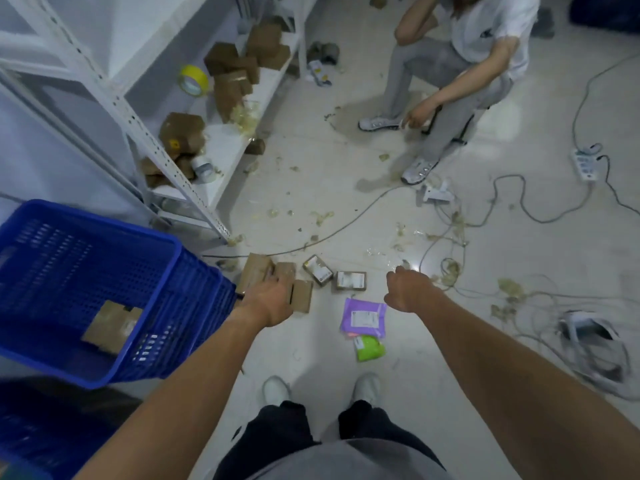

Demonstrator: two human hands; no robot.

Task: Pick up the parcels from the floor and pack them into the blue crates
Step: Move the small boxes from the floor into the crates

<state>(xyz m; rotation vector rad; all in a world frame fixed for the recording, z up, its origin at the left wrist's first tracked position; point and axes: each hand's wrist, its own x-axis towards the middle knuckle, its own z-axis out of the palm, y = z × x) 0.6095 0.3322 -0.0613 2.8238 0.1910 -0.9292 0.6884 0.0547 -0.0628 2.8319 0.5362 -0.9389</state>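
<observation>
A blue crate [180, 245] stands at the left with one brown parcel [110, 327] in it. Right beside it, several brown cardboard parcels [254, 271] lie on the floor. My left hand [272, 301] is down on this cluster, its fingers curled over a brown parcel [302, 296]. Two small labelled boxes [318, 270] [350, 280] lie just right of it. Nearer my feet lie a purple mailer [362, 318] and a green packet [370, 348]. My right hand [408, 289] hovers above the floor right of the boxes, fingers loosely curled, holding nothing.
A white metal rack [145, 133] at the left holds more brown boxes and a yellow tape roll [193, 79]. A person [450, 81] sits at the back. Cables [450, 237], a power strip [585, 164] and tape scraps litter the floor on the right. Another blue crate [31, 431] is at the lower left.
</observation>
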